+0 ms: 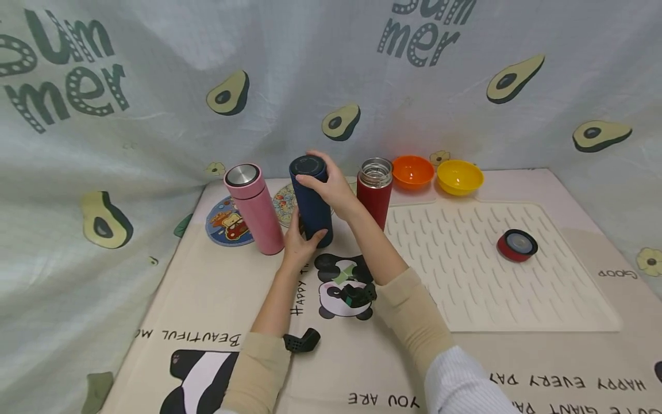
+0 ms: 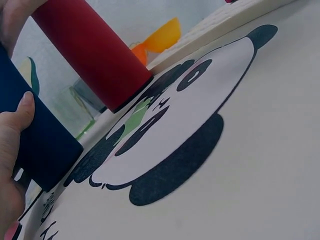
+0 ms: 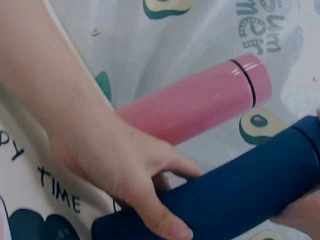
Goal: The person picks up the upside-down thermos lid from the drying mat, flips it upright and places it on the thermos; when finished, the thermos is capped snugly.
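Note:
A navy blue thermos (image 1: 312, 210) stands on the table, its cap on. Low on its body, my left hand (image 1: 299, 248) grips it, thumb and fingers on opposite sides. My right hand (image 1: 335, 187) holds the capped top, fingers curled round the far side and thumb in front. To the left stands a pink thermos (image 1: 261, 215) with a steel-topped cap. On the right, a red thermos (image 1: 376, 198) shows its bare steel mouth. The left wrist view catches the base of the blue thermos (image 2: 42, 142) right at the printed tabletop.
A ribbed cream mat (image 1: 465, 287) carries a red and black lid (image 1: 518, 245). Behind it sit an orange bowl (image 1: 413, 172) and a yellow bowl (image 1: 460, 177). Round patterned coasters (image 1: 219, 224) lie behind the pink and blue thermoses. An avocado-print curtain (image 1: 289, 69) hangs at the back.

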The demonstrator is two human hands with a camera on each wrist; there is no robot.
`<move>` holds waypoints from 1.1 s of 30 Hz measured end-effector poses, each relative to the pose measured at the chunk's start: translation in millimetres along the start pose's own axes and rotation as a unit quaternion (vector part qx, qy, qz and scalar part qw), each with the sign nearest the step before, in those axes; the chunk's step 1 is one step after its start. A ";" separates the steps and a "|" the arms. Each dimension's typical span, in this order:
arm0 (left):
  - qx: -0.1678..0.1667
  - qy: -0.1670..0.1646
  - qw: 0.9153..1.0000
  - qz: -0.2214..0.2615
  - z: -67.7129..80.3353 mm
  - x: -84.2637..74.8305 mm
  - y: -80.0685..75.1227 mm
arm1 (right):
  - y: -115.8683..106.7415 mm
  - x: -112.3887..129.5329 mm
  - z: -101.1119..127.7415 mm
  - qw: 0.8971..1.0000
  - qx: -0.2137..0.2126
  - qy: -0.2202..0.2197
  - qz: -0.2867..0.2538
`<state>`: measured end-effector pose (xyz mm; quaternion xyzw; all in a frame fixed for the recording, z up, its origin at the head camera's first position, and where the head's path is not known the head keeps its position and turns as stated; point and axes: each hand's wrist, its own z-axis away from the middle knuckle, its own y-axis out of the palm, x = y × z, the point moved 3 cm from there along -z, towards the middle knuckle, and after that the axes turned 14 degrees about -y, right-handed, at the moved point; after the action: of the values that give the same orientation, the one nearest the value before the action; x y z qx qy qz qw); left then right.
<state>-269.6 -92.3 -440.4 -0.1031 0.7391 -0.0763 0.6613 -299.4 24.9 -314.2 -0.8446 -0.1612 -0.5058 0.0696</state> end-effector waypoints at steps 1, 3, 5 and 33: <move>-0.002 -0.005 1.000 -0.003 0.1 0.4 0.0 | -0.2 0.5 0.6 1.000 0.008 -0.001 -0.011; -0.007 -0.011 1.000 -0.010 0.3 0.2 -0.5 | -0.3 2.1 1.2 0.999 0.017 -0.008 -0.030; -0.012 -0.013 1.000 -0.020 0.0 -0.1 -0.9 | -1.1 2.3 0.5 0.999 0.010 -0.017 -0.033; -0.035 0.001 0.998 -0.061 1.6 -4.1 1.2 | 1.1 -2.1 1.8 0.998 -0.021 -0.054 -0.003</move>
<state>-267.7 -90.1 -436.9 -0.1710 0.7342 -0.0912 0.6507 -298.5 23.9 -316.8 -0.8714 -0.1569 -0.4629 0.0419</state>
